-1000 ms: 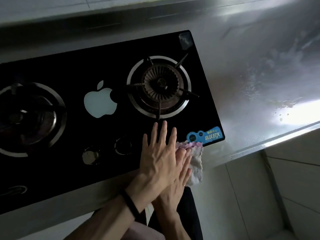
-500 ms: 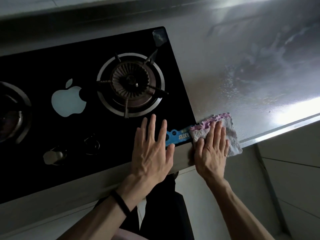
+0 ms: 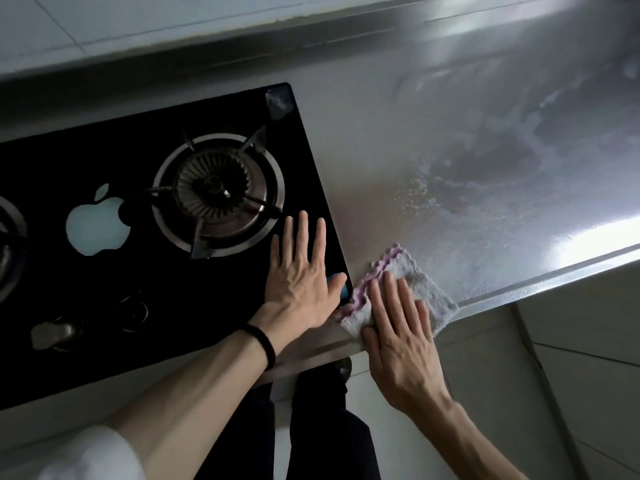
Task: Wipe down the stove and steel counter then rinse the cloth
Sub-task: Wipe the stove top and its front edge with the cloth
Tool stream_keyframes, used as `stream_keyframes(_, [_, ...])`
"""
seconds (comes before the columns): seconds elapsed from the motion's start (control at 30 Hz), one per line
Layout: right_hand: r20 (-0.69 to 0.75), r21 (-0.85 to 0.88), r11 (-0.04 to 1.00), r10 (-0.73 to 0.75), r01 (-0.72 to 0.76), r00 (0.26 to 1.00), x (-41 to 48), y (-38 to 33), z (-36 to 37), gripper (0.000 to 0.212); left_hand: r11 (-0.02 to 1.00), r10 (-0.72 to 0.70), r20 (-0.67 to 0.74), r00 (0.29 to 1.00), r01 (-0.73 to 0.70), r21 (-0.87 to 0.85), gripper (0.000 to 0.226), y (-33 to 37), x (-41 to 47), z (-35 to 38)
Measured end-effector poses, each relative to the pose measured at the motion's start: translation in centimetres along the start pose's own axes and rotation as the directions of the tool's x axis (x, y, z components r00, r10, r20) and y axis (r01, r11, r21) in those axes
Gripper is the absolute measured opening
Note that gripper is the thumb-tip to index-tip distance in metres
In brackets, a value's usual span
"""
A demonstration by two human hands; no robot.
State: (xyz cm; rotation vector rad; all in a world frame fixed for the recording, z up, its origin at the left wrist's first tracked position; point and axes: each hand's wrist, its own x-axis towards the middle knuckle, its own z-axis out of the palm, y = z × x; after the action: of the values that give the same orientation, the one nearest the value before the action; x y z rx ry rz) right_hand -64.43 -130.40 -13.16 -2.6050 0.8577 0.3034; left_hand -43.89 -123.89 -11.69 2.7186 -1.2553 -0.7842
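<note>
A: Your right hand [image 3: 398,327] lies flat, fingers straight, pressing the cloth [image 3: 420,284] onto the tabletop [image 3: 450,133] at its front edge, lower centre-right. If you push outward, the cloth could slide off the lip.
B: Your left hand [image 3: 298,271], spread flat on the stove [image 3: 194,306] corner, could slip on the glossy glass if you lean on it.
A: It hides most of a blue sticker [image 3: 343,289], and the burner [image 3: 8,244] at the frame's left edge is cut off.

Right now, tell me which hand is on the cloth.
The right hand, flat on the grey purple-edged cloth on the steel counter; the left hand rests on the black glass stove.
</note>
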Motion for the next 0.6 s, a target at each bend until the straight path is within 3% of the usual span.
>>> stream_keyframes(0.17, [0.062,-0.058,0.994,-0.087,0.091,0.994,2.9,1.5,-1.3,0.067,1.000,0.003,0.036,0.999,-0.002,-0.014,0.108,-0.5,0.3,1.1])
stream_keyframes(0.33, [0.081,-0.048,0.994,-0.098,0.103,0.992,11.9,1.0,-3.8,0.067,1.000,-0.010,0.063,0.998,0.011,-0.007,0.112,-0.7,0.5,1.1])
stream_keyframes(0.47, [0.071,-0.022,0.996,-0.081,0.083,0.994,18.1,-0.9,-5.2,0.068,1.000,-0.022,0.162,0.987,0.022,0.000,0.111,-0.7,1.0,0.8])
stream_keyframes(0.6, [0.059,-0.002,0.997,-0.080,0.080,0.995,17.6,-1.6,-5.1,0.066,0.999,-0.034,0.259,0.965,0.032,0.012,0.119,-0.7,1.2,0.2])
